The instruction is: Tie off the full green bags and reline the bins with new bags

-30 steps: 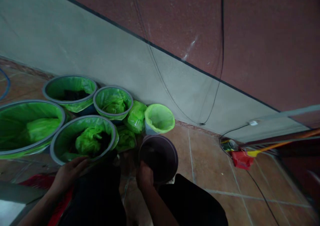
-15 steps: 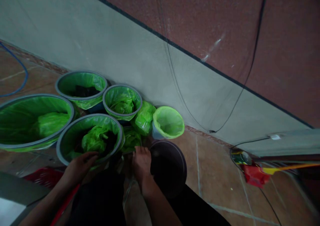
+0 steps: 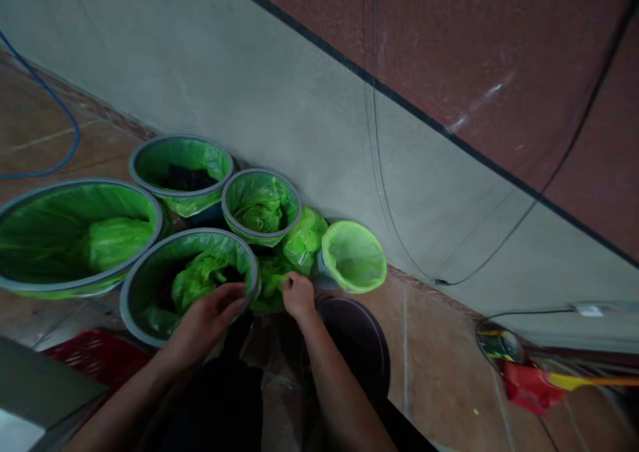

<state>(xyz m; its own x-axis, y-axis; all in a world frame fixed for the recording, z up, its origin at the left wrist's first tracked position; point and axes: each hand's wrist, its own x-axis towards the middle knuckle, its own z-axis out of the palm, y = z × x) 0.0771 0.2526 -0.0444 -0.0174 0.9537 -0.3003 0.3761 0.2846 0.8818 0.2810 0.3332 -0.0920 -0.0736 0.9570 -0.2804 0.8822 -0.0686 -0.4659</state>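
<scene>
Fingers [image 3: 286,281] of our right hand [image 3: 301,297] pinch a crumpled green plastic bag [image 3: 269,283]; our left hand [image 3: 208,313], fingers parted, hangs by a round grey-rimmed bin [image 3: 127,305].

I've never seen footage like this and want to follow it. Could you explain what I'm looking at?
There is no machine here: these are a person's own bare hands. Every picture comes from one camera worn on the head, looking forward and down. On the tiled floor beside a wall stand four gray-rimmed bins and a pale bin, all with green liners, plus a dark bucket. The right hand has its fingertips at some crumpled green plastic; whether it is pinched is hard to tell. The left hand, fingers parted, is over the rim of the nearest gray-rimmed bin, with nothing visibly held.
</scene>
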